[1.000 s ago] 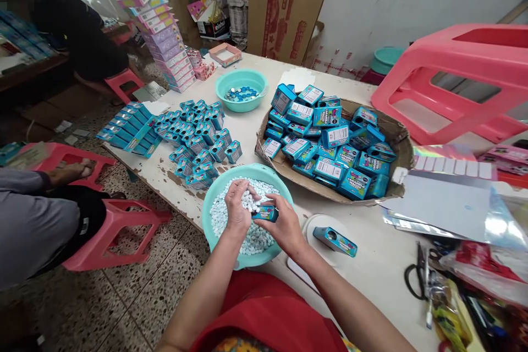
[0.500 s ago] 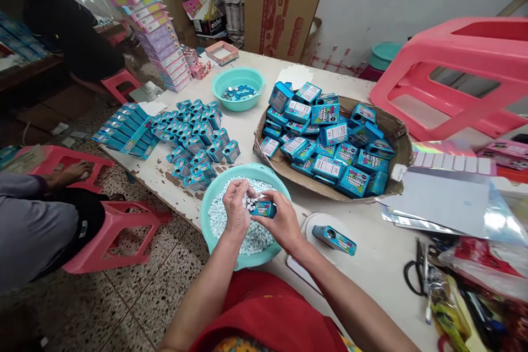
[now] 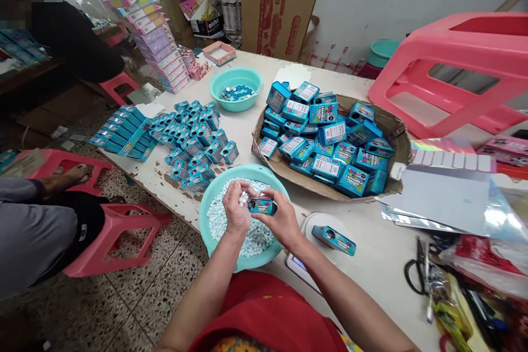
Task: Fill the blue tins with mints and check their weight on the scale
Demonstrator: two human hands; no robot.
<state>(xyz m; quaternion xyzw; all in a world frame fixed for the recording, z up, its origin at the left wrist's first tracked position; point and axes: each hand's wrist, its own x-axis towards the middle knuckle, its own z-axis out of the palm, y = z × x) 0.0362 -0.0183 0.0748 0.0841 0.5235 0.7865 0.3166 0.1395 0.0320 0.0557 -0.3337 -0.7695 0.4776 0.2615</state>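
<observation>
Over a turquoise basin (image 3: pixel 203 231) full of small white candies (image 3: pixel 218 212), my left hand (image 3: pixel 236 212) is closed around a few of those candies, cupped at the opening of a small blue candy box (image 3: pixel 264 207). My right hand (image 3: pixel 285 220) grips that box between thumb and fingers, its round hole turned toward the left hand. Another blue box (image 3: pixel 335 240) lies on a white kitchen scale (image 3: pixel 307 226), just right of the basin. Part of the scale is hidden beneath my right forearm.
A cut-down carton (image 3: pixel 264 155) holds a heap of blue boxes. More boxes (image 3: pixel 192 135) stand at the left, before a smaller basin (image 3: pixel 236 106) with blue caps. Scissors (image 3: pixel 416 272) lie at right near a pink stool (image 3: pixel 396 88). A seated person (image 3: pixel 45 225) is at left.
The box in my right hand has tilted slightly, and its hole shows more clearly. The candies in my left hand have shifted, with fewer visible at the opening. The camera view has moved slightly.
</observation>
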